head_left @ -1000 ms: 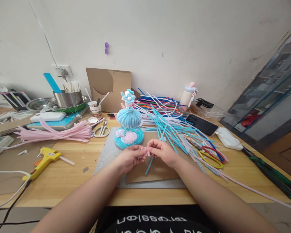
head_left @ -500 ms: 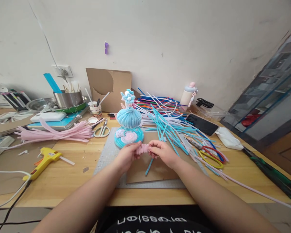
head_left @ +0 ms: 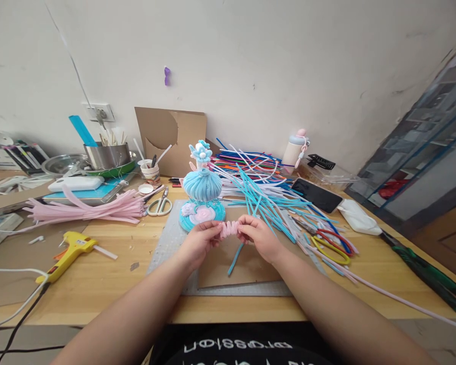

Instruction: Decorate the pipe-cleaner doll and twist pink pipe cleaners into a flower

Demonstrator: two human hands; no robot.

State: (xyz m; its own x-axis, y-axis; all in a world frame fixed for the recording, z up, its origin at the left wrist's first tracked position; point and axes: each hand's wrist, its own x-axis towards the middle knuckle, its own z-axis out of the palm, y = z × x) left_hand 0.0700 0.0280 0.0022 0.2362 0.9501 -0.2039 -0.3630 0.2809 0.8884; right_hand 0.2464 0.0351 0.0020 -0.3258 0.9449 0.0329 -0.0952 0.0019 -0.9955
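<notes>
Between my two hands is a pink pipe cleaner (head_left: 230, 229) bent into tight zigzag folds. My left hand (head_left: 202, 242) pinches its left end and my right hand (head_left: 259, 238) pinches its right end. Just behind them stands a blue pipe-cleaner figure (head_left: 201, 183) with a ribbed round body and a flower on top, on a round blue base (head_left: 186, 219) with a pink swirl. Under my hands a blue pipe cleaner (head_left: 234, 261) lies on a sheet of brown cardboard (head_left: 258, 268). My curled fingers hide both ends of the folded piece.
Left are a yellow glue gun (head_left: 70, 253), a bundle of pink pipe cleaners (head_left: 87, 208) and scissors (head_left: 160, 204). On the right lie loose blue pipe cleaners (head_left: 266, 203), red-and-yellow-handled pliers (head_left: 330, 248), a black phone (head_left: 316, 194) and a green-black tool (head_left: 425, 271). Cardboard (head_left: 190, 137) leans on the wall.
The folded pink pipe cleaner and my left hand have shifted slightly right and up. My right fingers have moved a little around its right end. The objects on the table have stayed put.
</notes>
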